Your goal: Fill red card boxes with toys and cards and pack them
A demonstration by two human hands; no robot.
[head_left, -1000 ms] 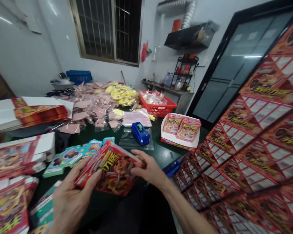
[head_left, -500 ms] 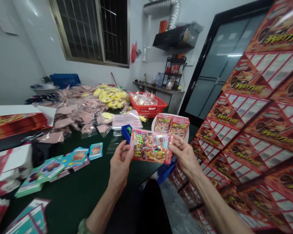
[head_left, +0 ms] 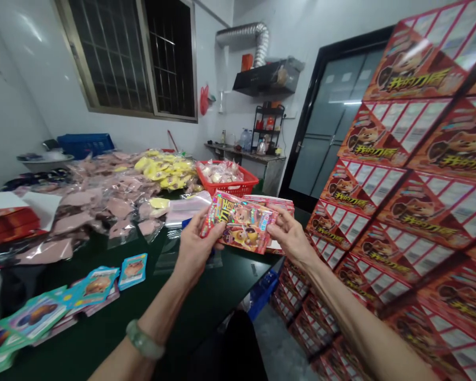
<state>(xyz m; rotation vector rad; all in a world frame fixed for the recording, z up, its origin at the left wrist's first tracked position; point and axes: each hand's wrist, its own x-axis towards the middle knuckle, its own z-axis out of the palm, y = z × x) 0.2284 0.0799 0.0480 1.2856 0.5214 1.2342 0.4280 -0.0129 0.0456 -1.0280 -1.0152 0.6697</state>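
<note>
Head view:
- Left hand (head_left: 196, 244) gripped the left end of a glossy printed card pack (head_left: 240, 225), its fingers (head_left: 211, 228) curled against the pack's edge and pinching it.
- Right hand (head_left: 290, 238) held the pack's right end, its fingers (head_left: 275, 226) lightly spread and pinching the corner.
- Both hands raised the pack above a dark green surface (head_left: 218, 296), tilted, with its colourful cartoon face turned up toward the camera.
- Just behind the pack, partly hidden by it, lay a stack of red printed packs (head_left: 272, 200).
- A jade-green bangle (head_left: 143, 339) circled the left wrist.
- Loose blue-and-teal trading cards (head_left: 133, 271) and a fanned spread of cards (head_left: 35, 317) lay on the surface, left of the hands.
- Farther back, pink bagged items (head_left: 103, 206) and yellow bagged items (head_left: 162, 172) lay heaped beside a red plastic basket (head_left: 227, 177).
- Stacked red cartons (head_left: 396, 135) with cartoon dog artwork rose in a wall on the right.
- A blue crate (head_left: 262, 293) sat on the floor (head_left: 277, 338) below the surface's edge.
- A barred window (head_left: 130, 58) filled the far wall, and a dark-framed glass door (head_left: 333, 111) stood behind the cartons.
</note>
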